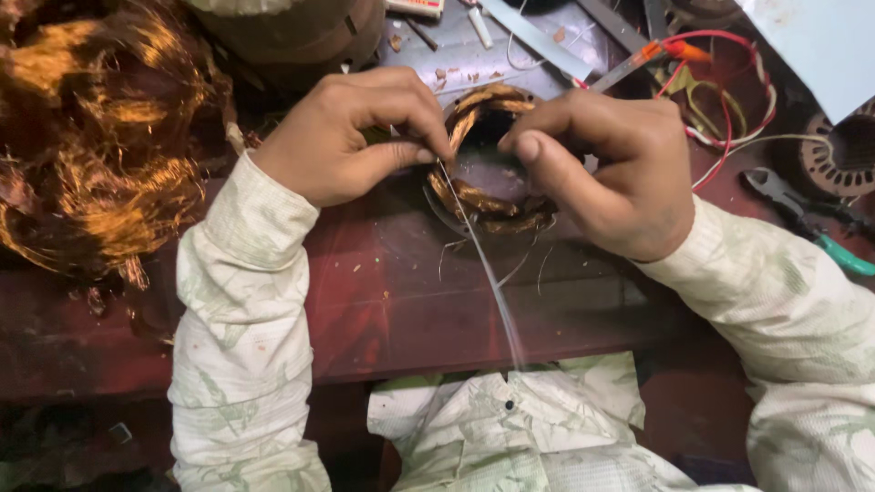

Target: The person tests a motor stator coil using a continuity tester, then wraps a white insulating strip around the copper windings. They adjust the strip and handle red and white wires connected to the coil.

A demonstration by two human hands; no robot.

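Copper wire coils [488, 202], glossy and bundled, are seen already seated around a round metal motor ring [483, 164] on the worn red table [383, 273]; binding appears unfinished. A pale thread [478, 251] is pinched taut by left hand [342, 137] fingers, while right hand [606, 169] fingers are pressed on the ring.

You wear a long-sleeved shirt of pale cream cloth printed with faint grey-green leafy streaks. The left sleeve [239, 337] runs down to a snug cuff at the wrist, its fabric creased and lightly rumpled along the forearm. The right sleeve [784, 310] shows the same print and soft folds. At the shirt front [510, 419] one small dark button sits on the placket. Both hands are bare, without rings or gloves.
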